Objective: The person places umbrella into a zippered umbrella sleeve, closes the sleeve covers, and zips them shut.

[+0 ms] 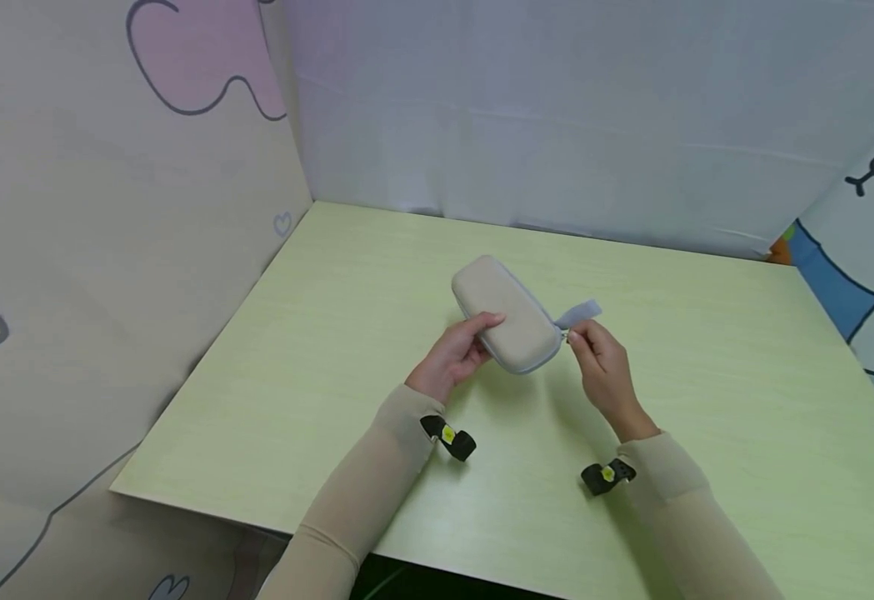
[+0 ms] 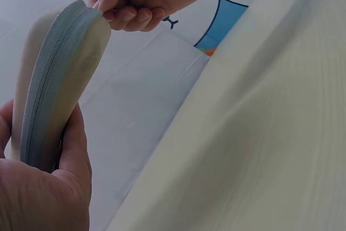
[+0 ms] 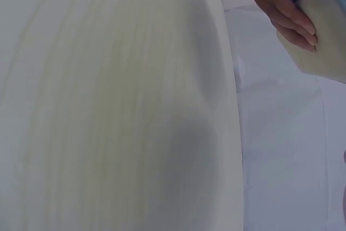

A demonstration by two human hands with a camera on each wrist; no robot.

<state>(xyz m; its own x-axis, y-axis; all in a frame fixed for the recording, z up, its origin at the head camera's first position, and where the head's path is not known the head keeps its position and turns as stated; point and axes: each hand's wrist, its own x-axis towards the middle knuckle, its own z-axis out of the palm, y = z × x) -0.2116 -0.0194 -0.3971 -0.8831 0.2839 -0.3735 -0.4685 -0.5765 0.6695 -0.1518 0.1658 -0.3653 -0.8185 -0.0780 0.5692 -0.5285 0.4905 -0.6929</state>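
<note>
A cream zip case (image 1: 507, 304) with a blue-grey zipper band (image 2: 51, 79) is held above the table, tilted. My left hand (image 1: 455, 354) grips its near left side, thumb on the upper face and fingers underneath. At the right corner, beside a grey-blue strap (image 1: 579, 313), my right hand (image 1: 605, 367) pinches the small zipper pull (image 1: 565, 335). Along the side seen in the left wrist view, the zipper runs together with no gap. In the right wrist view, the fingers (image 3: 294, 22) of my left hand lie against the case; my right hand is barely seen there.
The pale green-yellow table (image 1: 294, 350) stretches out beneath both hands. A whitish sheet (image 1: 556, 108) stands behind it, and a wall with cartoon drawings (image 1: 107, 250) rises on the left. Each wrist wears a black strap (image 1: 449, 437) with a yellow mark.
</note>
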